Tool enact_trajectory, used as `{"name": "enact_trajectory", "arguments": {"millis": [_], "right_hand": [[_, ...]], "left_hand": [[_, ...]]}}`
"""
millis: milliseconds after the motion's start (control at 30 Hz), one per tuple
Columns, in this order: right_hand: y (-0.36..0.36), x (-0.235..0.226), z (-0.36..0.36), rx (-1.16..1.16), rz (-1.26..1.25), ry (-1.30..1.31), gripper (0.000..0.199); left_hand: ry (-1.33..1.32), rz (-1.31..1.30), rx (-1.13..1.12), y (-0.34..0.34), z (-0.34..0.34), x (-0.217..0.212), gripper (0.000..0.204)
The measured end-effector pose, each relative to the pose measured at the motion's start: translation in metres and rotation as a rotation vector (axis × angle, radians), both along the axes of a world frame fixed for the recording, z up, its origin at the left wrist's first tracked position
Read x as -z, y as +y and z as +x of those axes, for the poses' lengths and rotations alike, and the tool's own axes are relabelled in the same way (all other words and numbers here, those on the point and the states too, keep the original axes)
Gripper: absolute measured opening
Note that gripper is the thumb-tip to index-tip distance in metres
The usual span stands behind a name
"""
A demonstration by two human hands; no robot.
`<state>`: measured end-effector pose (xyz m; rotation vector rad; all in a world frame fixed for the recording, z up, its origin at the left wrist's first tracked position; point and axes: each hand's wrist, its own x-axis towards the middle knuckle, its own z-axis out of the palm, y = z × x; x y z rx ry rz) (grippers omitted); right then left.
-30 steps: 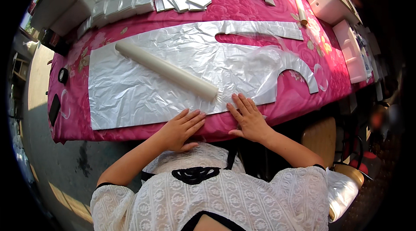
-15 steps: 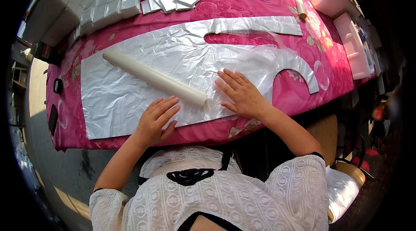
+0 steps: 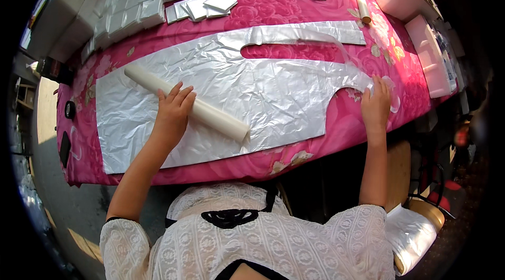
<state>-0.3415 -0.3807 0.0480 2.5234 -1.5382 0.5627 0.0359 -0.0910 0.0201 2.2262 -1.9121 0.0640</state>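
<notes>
The left hand [image 3: 175, 109] lies over the white tube [image 3: 226, 120], fingers spread across it; whether it grips or only rests, I cannot tell. The right hand [image 3: 376, 104] touches the curved strap of the silvery plastic sheet [image 3: 284, 90], its fingertips too hidden to show a pinch. The sheet lies along the table's near edge, the tube slanting across its left half. The tube, being round, could roll off the near edge if pushed; a hard tug could tear or crease the thin strap. Stacked packets [image 3: 152, 9] line the table's [image 3: 294, 9] far edge.
</notes>
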Motion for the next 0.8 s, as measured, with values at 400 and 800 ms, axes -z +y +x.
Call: {"name": "enact_trajectory", "arguments": {"millis": [400,800], "right_hand": [[0.065,0.049,0.097,-0.845,0.272,0.195,0.066],[-0.04,0.019,-0.004,-0.07,-0.07,0.055,0.038]], "left_hand": [[0.048,0.063,0.435,-0.021,-0.095,-0.01,0.021],[0.524,-0.017,0.308,-0.013,-0.081,-0.008,0.061]]}}
